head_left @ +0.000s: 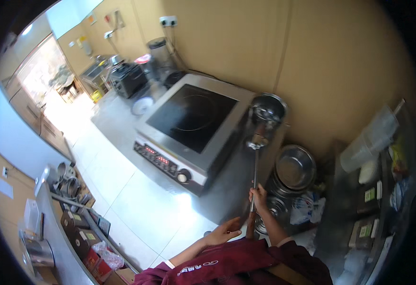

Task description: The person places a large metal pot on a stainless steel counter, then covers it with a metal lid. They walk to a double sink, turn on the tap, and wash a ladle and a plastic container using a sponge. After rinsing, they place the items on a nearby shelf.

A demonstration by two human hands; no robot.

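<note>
Wooden at its lower end and steel along its shaft, the long-handled ladle (pixel 255 166) is gripped by the right hand (pixel 258 195), fingers closed around the shaft just above the wood; the left hand (pixel 225 231) sits lower and beside the wooden end, palm open and fingers loosely spread, near the handle but not clearly touching it; both forearms come up from dark red sleeves (pixel 246 266) at the bottom edge. From the grip the shaft runs upward to the ladle's head, which sits at the mouth of a tall steel pot (pixel 268 110) standing just right of the induction cooker (pixel 191 124); whether the head is dipped in or only resting at the rim cannot be told, and the pot's contents are not clear. Judging by this, the ladling is under way rather than finished, since the ladle has not left the pot and nothing has been carried out; the cooker's black glass top bears no pan. Below the pot a stack of steel bowls (pixel 295 167) sits near the right hand; further right a shelf holds plastic containers (pixel 369 140).
</note>
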